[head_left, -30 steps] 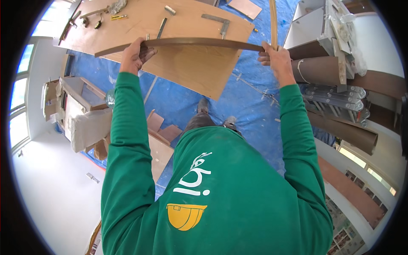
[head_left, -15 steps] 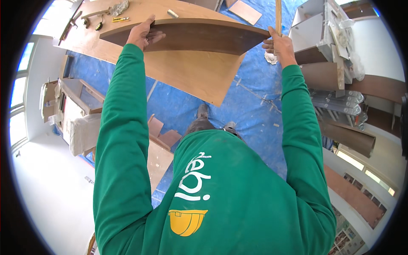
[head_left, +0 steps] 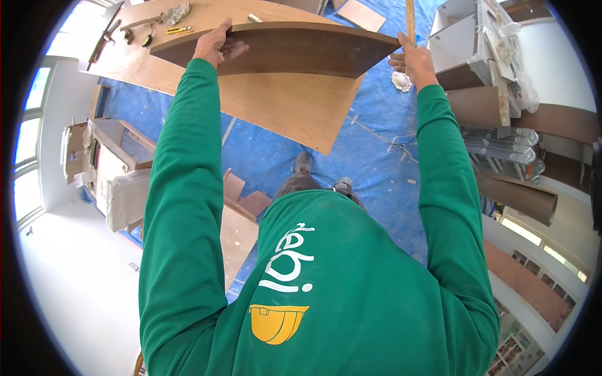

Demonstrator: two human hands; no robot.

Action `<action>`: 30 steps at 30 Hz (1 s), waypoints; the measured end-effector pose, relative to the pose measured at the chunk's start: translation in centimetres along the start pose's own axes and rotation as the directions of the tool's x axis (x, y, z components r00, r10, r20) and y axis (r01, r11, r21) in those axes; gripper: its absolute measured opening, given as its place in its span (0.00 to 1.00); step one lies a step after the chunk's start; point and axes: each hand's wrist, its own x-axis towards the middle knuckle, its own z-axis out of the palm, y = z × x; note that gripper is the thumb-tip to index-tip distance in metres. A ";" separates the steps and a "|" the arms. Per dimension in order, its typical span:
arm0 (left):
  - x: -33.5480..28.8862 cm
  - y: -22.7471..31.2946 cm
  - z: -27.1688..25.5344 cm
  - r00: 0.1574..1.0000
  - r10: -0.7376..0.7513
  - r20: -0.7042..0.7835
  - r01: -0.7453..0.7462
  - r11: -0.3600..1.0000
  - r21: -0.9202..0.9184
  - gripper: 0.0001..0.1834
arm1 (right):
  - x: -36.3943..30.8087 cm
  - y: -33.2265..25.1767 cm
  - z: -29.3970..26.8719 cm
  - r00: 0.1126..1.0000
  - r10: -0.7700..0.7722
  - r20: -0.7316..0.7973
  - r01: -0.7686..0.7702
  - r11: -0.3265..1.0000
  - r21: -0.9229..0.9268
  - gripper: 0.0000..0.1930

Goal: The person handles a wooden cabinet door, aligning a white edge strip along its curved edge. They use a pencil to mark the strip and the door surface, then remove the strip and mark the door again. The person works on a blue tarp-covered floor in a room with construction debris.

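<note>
A long dark brown board [head_left: 295, 53] is held up in front of me, its broad face tilted toward me. Near its left part, my left hand [head_left: 217, 47] grips the upper edge, thumb over the top and fingers against the face. At the board's right end, my right hand [head_left: 414, 61] is closed round the corner. Behind and beneath the board lies a large light plywood sheet [head_left: 295, 113], partly covered by it.
On the plywood's far left are a hammer [head_left: 141, 22], a tape measure [head_left: 147, 40] and a yellow utility knife [head_left: 179, 29]. Blue sheeting [head_left: 382, 182] covers the floor. Cabinet parts [head_left: 461, 37] and a folded ladder [head_left: 501, 147] stand at right; a wooden frame [head_left: 122, 144] stands at left.
The board and both hands have shifted very slightly up and to the right in the picture. My grip on the board is the same.
</note>
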 end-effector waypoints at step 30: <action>2.3 0.4 1.6 0.997 0.034 -0.074 -0.034 0.999 0.000 0.39 | 1.8 -1.2 1.0 0.997 0.047 -0.068 -0.047 0.999 0.009 0.41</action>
